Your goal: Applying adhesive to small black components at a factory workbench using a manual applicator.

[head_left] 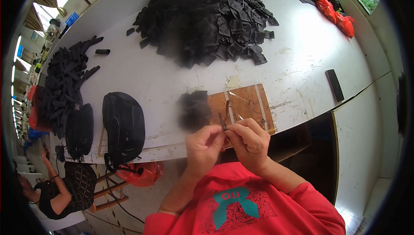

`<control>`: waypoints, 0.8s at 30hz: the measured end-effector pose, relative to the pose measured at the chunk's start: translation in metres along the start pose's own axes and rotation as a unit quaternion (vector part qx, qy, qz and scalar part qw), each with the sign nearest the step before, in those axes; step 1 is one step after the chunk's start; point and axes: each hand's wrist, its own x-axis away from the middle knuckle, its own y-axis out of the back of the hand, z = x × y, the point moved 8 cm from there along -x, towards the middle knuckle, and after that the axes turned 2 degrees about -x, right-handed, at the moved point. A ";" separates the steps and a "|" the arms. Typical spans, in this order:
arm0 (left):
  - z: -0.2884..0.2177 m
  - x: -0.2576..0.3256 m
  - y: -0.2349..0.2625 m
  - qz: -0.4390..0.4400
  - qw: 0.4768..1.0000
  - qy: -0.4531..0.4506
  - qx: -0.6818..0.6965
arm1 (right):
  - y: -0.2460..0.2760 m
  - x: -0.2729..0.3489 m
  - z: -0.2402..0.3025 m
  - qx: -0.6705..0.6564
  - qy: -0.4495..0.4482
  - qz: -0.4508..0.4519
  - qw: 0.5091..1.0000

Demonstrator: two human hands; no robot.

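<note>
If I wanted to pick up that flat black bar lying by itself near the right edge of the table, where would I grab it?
Probably across its narrow width, near the middle of the black bar, coming straight down from above. It lies flat on the white table with open surface on both long sides, so fingers could pinch those long edges.

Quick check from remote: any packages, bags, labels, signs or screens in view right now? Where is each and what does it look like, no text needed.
Orange-red plastic bags: far right end of the table, crumpled, shiny.
Red plastic bag: below the table's near edge, left of the hands, bunched.
Blue sign: back wall, upper left, small rectangle.
Dark flat slab: right side of the table, possibly a phone; screen not visible.
</note>
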 end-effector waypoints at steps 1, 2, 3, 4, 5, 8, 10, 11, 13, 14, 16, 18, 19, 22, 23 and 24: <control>-0.005 0.002 0.002 -0.039 0.994 -0.062 -0.086 | -0.001 -0.001 -0.001 0.002 0.000 0.002 1.000; -0.013 0.005 0.004 -0.078 0.975 -0.122 -0.171 | -0.002 -0.002 -0.001 0.014 0.003 0.009 1.000; -0.012 0.006 0.004 -0.078 0.975 -0.119 -0.168 | -0.004 -0.003 -0.002 0.026 0.005 0.016 1.000; -0.003 0.006 0.006 -0.075 0.989 -0.065 -0.110 | -0.004 -0.003 -0.003 0.027 0.001 0.019 0.999; 0.005 0.005 0.008 -0.072 0.996 -0.011 -0.051 | -0.007 -0.001 -0.013 -0.017 -0.055 0.036 0.998; 0.007 0.000 0.007 -0.060 0.997 0.034 0.035 | -0.007 0.000 -0.014 -0.026 -0.066 0.038 0.997; 0.009 0.000 0.006 -0.060 0.997 0.039 0.028 | -0.007 -0.004 0.000 0.044 0.034 0.023 0.998; -0.009 0.001 0.012 -0.122 0.978 -0.085 -0.148 | -0.010 -0.005 -0.003 0.044 0.029 0.027 0.998; -0.023 0.009 0.009 -0.200 0.889 -0.246 -0.331 | -0.020 -0.002 0.000 0.121 0.082 0.036 0.989; -0.009 0.007 0.016 -0.221 0.918 -0.203 -0.258 | -0.023 -0.001 -0.001 0.150 0.088 0.035 0.984; 0.010 -0.002 0.018 -0.220 0.975 0.027 -0.015 | -0.024 0.001 -0.016 0.149 0.065 0.024 0.986; 0.024 -0.009 0.009 -0.110 0.954 0.105 0.259 | -0.015 0.000 -0.028 0.091 0.002 -0.019 0.996; 0.027 -0.008 0.003 -0.061 0.912 0.138 0.382 | -0.014 0.000 -0.027 0.090 0.002 -0.018 0.996; 0.024 -0.005 -0.005 0.035 0.909 0.141 0.390 | -0.032 0.014 -0.057 -0.410 -0.398 0.081 0.817; 0.022 -0.004 -0.009 0.036 0.910 0.139 0.390 | -0.031 0.017 -0.063 -0.409 -0.396 0.081 0.818; 0.017 -0.005 0.000 -0.041 0.961 0.087 0.259 | -0.045 0.029 -0.066 -0.542 -0.427 0.106 0.716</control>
